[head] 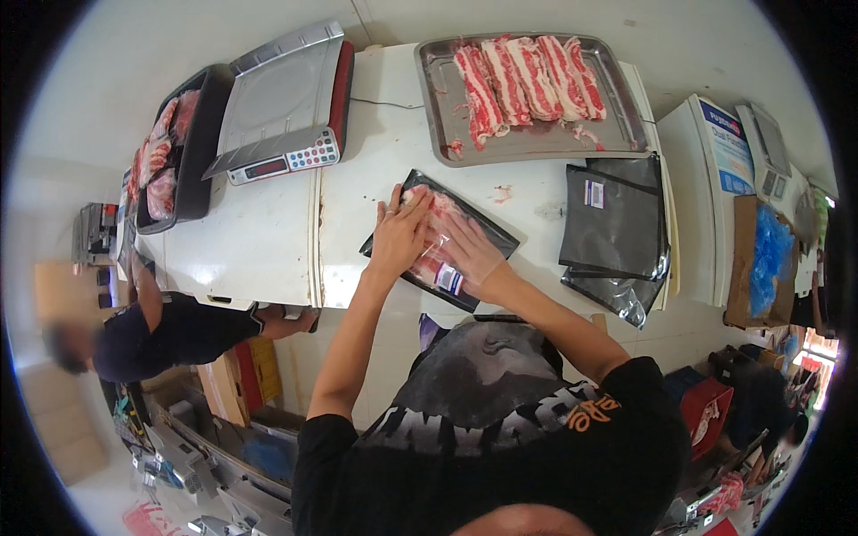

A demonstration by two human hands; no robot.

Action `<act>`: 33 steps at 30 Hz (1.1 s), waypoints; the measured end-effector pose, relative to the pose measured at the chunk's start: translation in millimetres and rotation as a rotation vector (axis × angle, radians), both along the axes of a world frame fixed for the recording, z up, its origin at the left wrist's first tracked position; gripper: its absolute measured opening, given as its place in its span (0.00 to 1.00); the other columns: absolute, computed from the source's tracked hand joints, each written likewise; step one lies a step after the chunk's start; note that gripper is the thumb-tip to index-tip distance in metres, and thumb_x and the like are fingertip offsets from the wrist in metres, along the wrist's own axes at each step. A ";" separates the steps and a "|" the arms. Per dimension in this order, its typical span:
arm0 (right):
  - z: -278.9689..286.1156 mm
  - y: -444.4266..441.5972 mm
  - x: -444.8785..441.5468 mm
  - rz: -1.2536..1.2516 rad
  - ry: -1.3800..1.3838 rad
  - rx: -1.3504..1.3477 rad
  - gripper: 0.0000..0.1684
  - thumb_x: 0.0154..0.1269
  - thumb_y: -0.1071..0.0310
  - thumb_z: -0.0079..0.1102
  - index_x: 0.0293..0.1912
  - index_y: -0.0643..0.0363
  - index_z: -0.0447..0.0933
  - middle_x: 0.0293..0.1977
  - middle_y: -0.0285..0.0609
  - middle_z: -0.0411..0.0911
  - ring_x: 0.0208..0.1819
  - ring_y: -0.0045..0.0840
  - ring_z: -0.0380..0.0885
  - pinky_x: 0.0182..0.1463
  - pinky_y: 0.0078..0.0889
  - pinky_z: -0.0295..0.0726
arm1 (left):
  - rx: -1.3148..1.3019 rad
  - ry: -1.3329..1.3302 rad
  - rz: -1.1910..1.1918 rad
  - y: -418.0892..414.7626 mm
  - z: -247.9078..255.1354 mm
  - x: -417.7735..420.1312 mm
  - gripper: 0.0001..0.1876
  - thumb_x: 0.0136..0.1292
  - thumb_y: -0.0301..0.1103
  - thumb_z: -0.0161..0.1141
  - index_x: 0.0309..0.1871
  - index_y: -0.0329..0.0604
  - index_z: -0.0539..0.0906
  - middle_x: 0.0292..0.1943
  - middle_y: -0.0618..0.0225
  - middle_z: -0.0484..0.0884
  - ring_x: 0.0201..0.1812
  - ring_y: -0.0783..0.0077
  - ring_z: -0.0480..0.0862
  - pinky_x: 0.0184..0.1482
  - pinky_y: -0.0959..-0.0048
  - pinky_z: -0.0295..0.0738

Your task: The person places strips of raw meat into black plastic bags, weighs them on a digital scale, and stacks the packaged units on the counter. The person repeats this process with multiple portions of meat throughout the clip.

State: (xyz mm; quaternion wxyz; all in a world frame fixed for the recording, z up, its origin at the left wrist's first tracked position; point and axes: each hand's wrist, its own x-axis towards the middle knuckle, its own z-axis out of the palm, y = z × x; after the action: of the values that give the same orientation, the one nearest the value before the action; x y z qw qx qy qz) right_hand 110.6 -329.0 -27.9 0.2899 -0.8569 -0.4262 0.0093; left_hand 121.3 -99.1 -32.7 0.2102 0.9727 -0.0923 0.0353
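A plastic bag of sliced meat (432, 251), clear on top with black edges and a printed label, lies slanted on the white worktop (375, 141). My left hand (401, 231) rests flat on its upper left part, a ring on one finger. On the bag's right side lies my right hand (472, 251), seemingly in a thin clear glove, fingers extended. Beyond them, a metal tray (429, 100) bears several stacks of sliced streaky meat (529, 80). Black plastic bags (613, 228), one with a label, are piled to the right. Neither hand grips anything.
A digital scale (281, 107) stands at the upper left, beside a black tub (191, 201) of wrapped meat. Meat scraps (503, 194) lie near the bag. Another person (174, 335) is at the far left. A cardboard box (741, 268) with blue plastic stands at right.
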 end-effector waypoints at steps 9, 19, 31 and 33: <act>-24.6 -3.0 21.4 0.043 0.018 -0.003 0.47 0.78 0.51 0.58 0.85 0.60 0.51 0.88 0.55 0.43 0.89 0.46 0.42 0.89 0.54 0.48 | -0.574 -0.267 0.323 34.8 8.2 -20.8 0.24 0.81 0.30 0.56 0.77 0.37 0.78 0.80 0.50 0.74 0.85 0.53 0.64 0.84 0.57 0.55; 29.8 -164.4 45.1 0.076 0.225 0.075 0.25 0.72 0.74 0.61 0.66 0.59 0.81 0.69 0.51 0.78 0.71 0.42 0.78 0.73 0.44 0.79 | -0.704 -0.318 0.676 53.0 -44.8 -105.4 0.21 0.81 0.33 0.58 0.70 0.31 0.81 0.70 0.52 0.80 0.71 0.56 0.79 0.74 0.60 0.71; -26.6 -227.5 413.9 -0.812 -0.003 0.021 0.24 0.59 0.55 0.75 0.44 0.67 0.89 0.42 0.65 0.88 0.48 0.56 0.88 0.57 0.54 0.86 | -0.459 -0.357 0.636 50.4 -44.7 -96.7 0.18 0.74 0.35 0.68 0.62 0.33 0.86 0.59 0.50 0.84 0.64 0.49 0.81 0.70 0.55 0.74; -30.5 -223.8 425.4 -0.908 -0.048 -0.043 0.21 0.59 0.54 0.74 0.41 0.64 0.90 0.40 0.65 0.87 0.48 0.57 0.88 0.56 0.56 0.86 | -0.412 -0.362 0.605 48.6 -40.1 -94.0 0.18 0.73 0.35 0.69 0.61 0.33 0.86 0.59 0.50 0.84 0.63 0.49 0.81 0.69 0.55 0.74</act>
State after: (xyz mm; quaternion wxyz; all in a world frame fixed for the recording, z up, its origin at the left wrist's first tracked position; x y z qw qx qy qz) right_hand 536.0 -552.8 -58.4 0.2370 -0.9627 -0.0135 -0.1298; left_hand 27.2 -50.5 -72.7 0.3610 0.8715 0.1715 0.2840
